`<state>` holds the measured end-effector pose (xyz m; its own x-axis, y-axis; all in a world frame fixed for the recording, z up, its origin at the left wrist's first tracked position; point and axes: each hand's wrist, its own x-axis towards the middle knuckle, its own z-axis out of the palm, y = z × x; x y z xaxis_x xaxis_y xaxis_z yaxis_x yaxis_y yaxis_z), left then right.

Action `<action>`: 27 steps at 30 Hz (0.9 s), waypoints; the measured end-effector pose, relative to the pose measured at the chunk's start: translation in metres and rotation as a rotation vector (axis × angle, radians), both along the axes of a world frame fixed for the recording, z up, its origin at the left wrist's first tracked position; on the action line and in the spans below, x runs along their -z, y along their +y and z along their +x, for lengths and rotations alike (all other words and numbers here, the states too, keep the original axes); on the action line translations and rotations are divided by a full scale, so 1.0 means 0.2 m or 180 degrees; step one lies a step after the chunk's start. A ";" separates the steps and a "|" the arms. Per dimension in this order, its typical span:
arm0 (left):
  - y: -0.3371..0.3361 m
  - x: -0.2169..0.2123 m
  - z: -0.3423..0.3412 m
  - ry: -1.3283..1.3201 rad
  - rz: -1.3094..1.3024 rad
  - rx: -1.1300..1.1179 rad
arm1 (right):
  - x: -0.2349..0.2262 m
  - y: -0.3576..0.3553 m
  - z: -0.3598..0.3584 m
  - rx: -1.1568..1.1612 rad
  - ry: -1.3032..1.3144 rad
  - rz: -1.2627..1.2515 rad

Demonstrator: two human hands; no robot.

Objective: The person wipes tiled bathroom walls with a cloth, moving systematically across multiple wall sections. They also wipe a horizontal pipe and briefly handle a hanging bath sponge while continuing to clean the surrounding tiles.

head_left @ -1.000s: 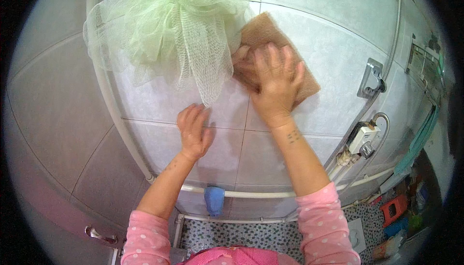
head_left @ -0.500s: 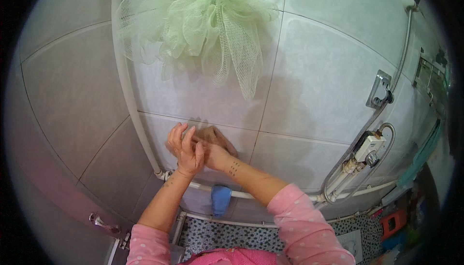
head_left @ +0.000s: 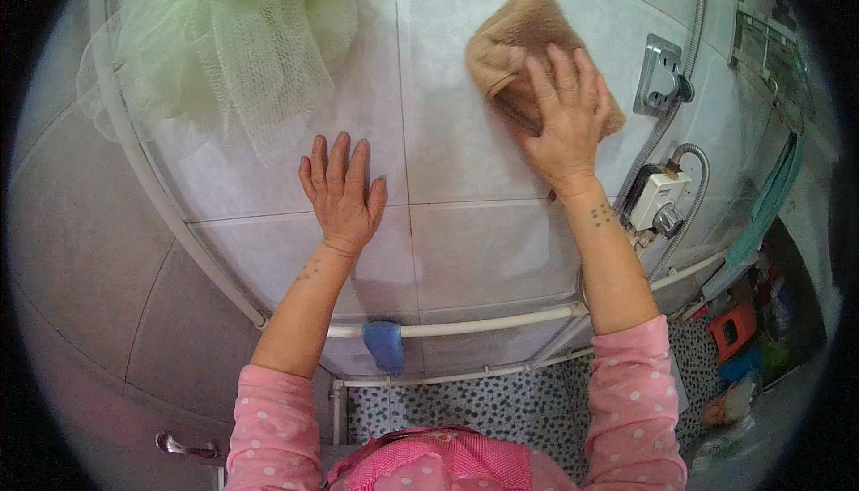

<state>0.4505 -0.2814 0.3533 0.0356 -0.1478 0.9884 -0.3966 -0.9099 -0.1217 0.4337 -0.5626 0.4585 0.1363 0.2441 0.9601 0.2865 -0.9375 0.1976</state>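
Observation:
My right hand (head_left: 568, 115) presses a folded brown cloth (head_left: 516, 30) against the pale tiled wall (head_left: 492, 240), its fingers lying over the cloth's right part. One lower fold of the cloth gapes beside my thumb. To the left, my left hand (head_left: 344, 196) has its fingers spread and holds nothing. It is at the wall, just below a light green mesh bath puff (head_left: 224, 43); whether the palm touches the tiles, I cannot tell. Both forearms are in pink sleeves with white dots.
A shower-hose bracket (head_left: 659, 75) and a white valve box (head_left: 658, 203) with metal hoses are right of my right hand. Low along the wall runs a white pipe (head_left: 483, 323) with a blue cloth (head_left: 383, 348) over it. A red plastic item (head_left: 734, 332) stands at the right.
My hands were together at the lower left with the brown cloth. They have parted: my right hand has carried the cloth up and right, and the left has opened. The view has shifted right.

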 end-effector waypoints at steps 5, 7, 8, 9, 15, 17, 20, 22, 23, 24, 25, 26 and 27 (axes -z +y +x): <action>-0.03 0.06 0.04 0.0006 0.0226 -0.0338 | 0.45 -0.12 0.06 -0.0110 -0.0099 0.0413; -0.04 0.07 0.05 0.0069 0.0281 -0.0298 | 0.83 -0.12 0.06 0.0112 0.0259 0.0183; -0.03 0.07 0.03 0.0093 0.0295 -0.0309 | 1.01 -0.08 0.04 -0.0131 0.0480 0.0281; -0.03 0.06 0.03 0.0097 0.0310 -0.0298 | 1.23 -0.08 0.03 -0.0027 0.0724 -0.0024; 0.06 0.32 0.06 0.0292 0.0598 -0.0478 | 1.88 -0.18 -0.12 0.0369 0.1892 -0.0257; 0.07 0.38 0.06 0.0349 0.0658 -0.0529 | 1.77 -0.26 -0.09 0.0291 0.1678 -0.0041; 0.07 0.39 0.06 0.0252 0.0674 -0.0538 | 1.40 -0.41 -0.02 0.0617 0.1438 0.0380; 0.07 0.41 0.07 0.0174 0.0665 -0.0542 | 1.10 -0.46 -0.02 0.0094 0.0691 0.0860; 0.06 0.41 0.07 0.0186 0.0669 -0.0522 | 1.03 -0.50 0.03 0.0163 0.0372 0.0804; 0.05 0.41 0.06 0.0210 0.0679 -0.0508 | 0.97 -0.49 0.02 0.0213 0.0238 0.0771; 0.04 0.39 0.07 0.0182 0.0711 -0.0496 | 1.00 -0.48 0.02 0.0218 0.0208 0.0756; 0.05 0.39 0.07 0.0063 0.0743 -0.0517 | 1.04 -0.48 0.02 0.0223 0.0179 0.0739; 0.05 0.41 0.05 0.0090 0.0742 -0.0515 | 1.10 -0.47 0.02 0.0229 0.0150 0.0723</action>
